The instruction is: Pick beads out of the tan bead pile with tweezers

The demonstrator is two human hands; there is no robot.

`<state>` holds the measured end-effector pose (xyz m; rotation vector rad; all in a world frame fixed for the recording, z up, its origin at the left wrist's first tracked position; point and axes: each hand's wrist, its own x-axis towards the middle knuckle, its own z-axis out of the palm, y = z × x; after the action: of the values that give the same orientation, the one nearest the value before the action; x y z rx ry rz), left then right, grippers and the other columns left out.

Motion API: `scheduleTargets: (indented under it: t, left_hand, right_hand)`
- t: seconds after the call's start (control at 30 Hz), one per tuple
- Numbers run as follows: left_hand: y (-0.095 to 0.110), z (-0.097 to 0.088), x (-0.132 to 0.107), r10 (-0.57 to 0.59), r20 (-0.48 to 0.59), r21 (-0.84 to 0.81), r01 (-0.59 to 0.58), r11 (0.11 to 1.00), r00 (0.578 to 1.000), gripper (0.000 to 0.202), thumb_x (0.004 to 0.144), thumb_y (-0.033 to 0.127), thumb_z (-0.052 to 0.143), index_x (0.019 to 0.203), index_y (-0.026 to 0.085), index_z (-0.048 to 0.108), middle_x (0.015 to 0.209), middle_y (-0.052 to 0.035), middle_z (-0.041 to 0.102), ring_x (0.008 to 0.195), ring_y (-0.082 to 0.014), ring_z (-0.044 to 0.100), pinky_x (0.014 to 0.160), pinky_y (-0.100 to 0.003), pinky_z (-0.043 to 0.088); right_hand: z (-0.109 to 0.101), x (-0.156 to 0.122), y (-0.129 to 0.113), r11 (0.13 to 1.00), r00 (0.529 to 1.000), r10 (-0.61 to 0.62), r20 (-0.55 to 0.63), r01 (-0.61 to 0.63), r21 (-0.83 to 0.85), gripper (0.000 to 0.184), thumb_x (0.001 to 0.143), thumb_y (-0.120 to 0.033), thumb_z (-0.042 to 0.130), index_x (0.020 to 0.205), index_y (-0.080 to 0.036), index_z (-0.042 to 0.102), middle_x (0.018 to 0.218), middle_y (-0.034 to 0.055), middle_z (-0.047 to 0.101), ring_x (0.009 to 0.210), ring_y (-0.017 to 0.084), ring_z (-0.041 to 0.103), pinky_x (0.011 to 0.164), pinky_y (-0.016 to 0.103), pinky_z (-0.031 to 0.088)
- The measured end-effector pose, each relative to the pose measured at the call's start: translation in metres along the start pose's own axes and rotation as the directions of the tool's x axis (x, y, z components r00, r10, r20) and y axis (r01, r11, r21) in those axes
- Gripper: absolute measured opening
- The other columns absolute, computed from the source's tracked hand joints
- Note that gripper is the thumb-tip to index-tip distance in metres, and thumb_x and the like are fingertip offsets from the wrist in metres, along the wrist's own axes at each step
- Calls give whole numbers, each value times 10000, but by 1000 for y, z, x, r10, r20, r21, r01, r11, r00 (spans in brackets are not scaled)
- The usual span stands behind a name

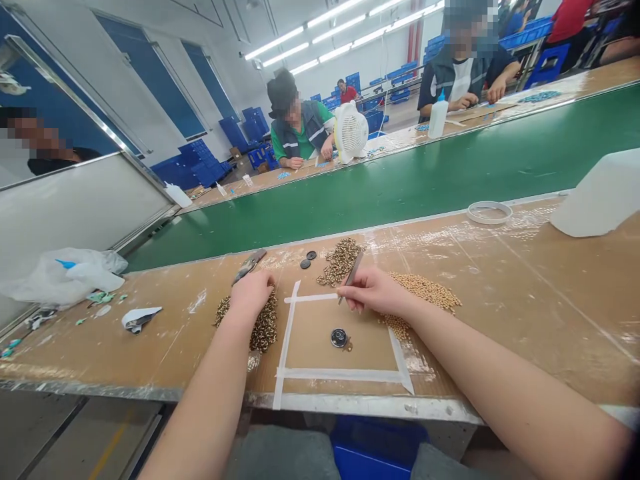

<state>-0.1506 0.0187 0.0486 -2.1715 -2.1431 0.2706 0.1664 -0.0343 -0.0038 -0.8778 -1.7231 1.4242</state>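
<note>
My right hand point(373, 291) is closed in a pinch around slim metal tweezers point(356, 268), held upright above the top edge of a white-taped square point(345, 375). Over a heap of dark bronze ring-like parts point(265, 327), my left hand point(253, 292) has its fingers curled down. Their tips are hidden, so what they hold does not show. Inside the square lies a small round black piece point(339, 338) with a tiny brownish bit point(349, 346) at its side. Beyond my right hand is a brass-coloured heap point(343, 259); tan beads point(425, 290) lie beside the wrist.
Two black discs point(309, 259) and a grey object point(249, 265) lie behind the heaps. A plastic bag point(60, 277) is at far left. A white ring point(489, 213) and container point(597, 193) stand right. Across the green belt point(390, 180), people work near a fan point(351, 132).
</note>
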Motion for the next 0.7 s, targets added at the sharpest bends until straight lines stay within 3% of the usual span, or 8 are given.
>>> scheduleTargets:
  t: [0.37, 0.5, 0.63, 0.7]
  left_hand:
    - [4, 9, 19, 2, 3, -33, -2, 999, 1000, 246, 785, 197, 616, 970, 222, 776, 1036, -105, 780, 1006, -307, 711, 818, -363, 537]
    - [8, 5, 20, 17, -7, -70, -17, 997, 1000, 214, 799, 202, 619, 943, 200, 778, 1001, -129, 772, 987, -329, 705, 854, -398, 529]
    - [33, -8, 16, 103, -60, -199, -114, 973, 993, 292, 876, 228, 564, 1079, 227, 774, 1088, -83, 778, 963, -270, 692, 854, -363, 515]
    - [58, -12, 13, 189, -119, -381, -221, 898, 975, 284, 890, 258, 577, 1088, 240, 779, 1082, -65, 783, 897, -235, 681, 808, -340, 512]
  right_hand:
    - [2, -4, -4, 997, 994, 55, 93, -49, -68, 343, 952, -453, 668, 757, -171, 677, 663, 15, 697, 546, 101, 627, 573, 245, 505]
    - [2, -5, -7, 996, 992, 79, 99, -74, -59, 326, 944, -443, 677, 760, -174, 673, 659, 7, 688, 548, 102, 632, 579, 245, 509]
    - [3, -6, -7, 993, 982, 109, 153, -102, -56, 323, 938, -458, 684, 789, -171, 679, 651, 3, 678, 544, 104, 631, 575, 248, 504]
    - [4, -8, -7, 992, 973, 125, 192, -116, -56, 331, 937, -465, 686, 788, -170, 672, 644, -2, 671, 540, 100, 622, 577, 247, 498]
